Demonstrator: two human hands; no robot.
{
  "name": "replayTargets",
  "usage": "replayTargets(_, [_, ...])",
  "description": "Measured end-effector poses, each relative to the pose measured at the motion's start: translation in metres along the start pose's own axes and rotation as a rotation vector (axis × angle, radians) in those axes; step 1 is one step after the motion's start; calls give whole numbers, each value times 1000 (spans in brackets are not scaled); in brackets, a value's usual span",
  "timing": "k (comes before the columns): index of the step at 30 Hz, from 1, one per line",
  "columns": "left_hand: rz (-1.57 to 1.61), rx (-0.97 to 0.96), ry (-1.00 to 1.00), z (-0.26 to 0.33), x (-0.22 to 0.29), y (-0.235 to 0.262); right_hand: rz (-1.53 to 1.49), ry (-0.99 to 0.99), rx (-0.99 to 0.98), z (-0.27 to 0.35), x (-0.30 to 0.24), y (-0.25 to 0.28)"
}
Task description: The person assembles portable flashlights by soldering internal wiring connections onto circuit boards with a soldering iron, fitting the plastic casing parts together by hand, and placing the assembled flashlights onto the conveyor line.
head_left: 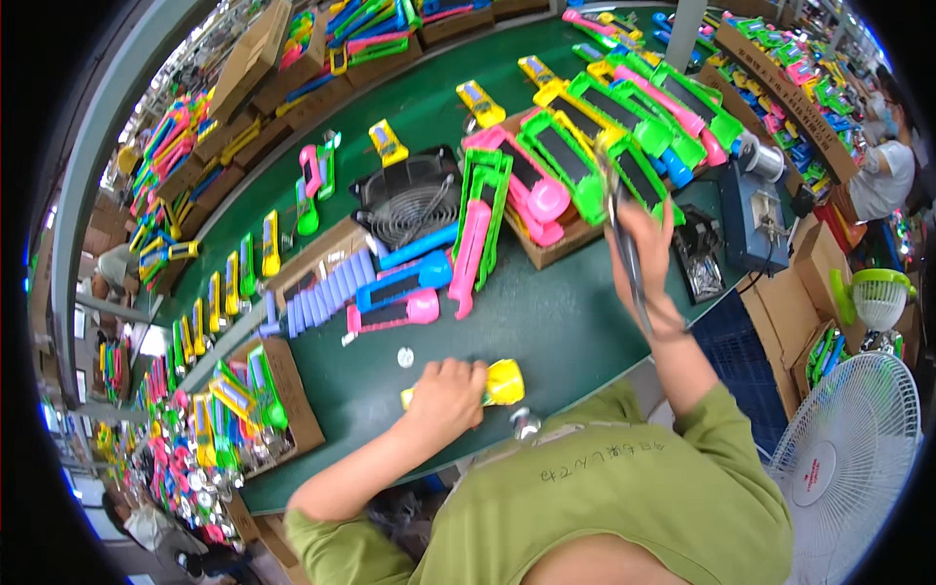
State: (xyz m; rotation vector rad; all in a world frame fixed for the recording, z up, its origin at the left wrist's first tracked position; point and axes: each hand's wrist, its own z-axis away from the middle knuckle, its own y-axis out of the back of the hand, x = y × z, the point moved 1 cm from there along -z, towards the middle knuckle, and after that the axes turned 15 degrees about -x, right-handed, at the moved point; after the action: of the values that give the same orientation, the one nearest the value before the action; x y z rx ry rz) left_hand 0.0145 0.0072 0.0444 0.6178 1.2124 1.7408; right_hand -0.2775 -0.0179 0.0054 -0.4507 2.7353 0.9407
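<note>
Clamping yellow casing [504,383] near bench edge [597,383], left hand [450,398] has leftward room; right hand [643,249] apparently grips dark tool [612,195].

My left hand [447,395] is curling over a yellow plastic piece [504,382], which is lying on the green tabletop [346,375] near its edge. My right hand [643,244] is gripping a long dark tool [624,234] and holding it up just in front of a cardboard box [559,252] that is bearing green, pink and yellow casings. A small white disc [406,357] is lying beyond my left hand. Farther off, a blue casing [405,281] and a pink casing [395,310] are lying beside a row of purple cylinders [331,291]. To my right, a blue machine [756,224] is standing near a wire spool [763,161], and a white fan [848,429] is facing the table.
</note>
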Motion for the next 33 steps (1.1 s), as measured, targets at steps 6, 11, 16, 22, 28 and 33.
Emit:
replayTargets(6, [473,38,127,0,15,-20,197,-27,-157,-32,32,-13])
replayTargets(11, [881,331,98,-4,19,-12,114,87,26,-44,37,-7])
replayTargets(16, [457,229,93,-26,47,-27,-84,104,97,-28,-6,45])
replayTargets(22, [988,469,52,-28,54,-40,-719,-209,-334,84,-21,61])
replayTargets(28, [1916,1031,305,-23,50,-43,-705,-54,-693,110,-34,16])
replayTargets(33, [756,708,435,-7,22,-33,-372,191,-499,96,-49,27])
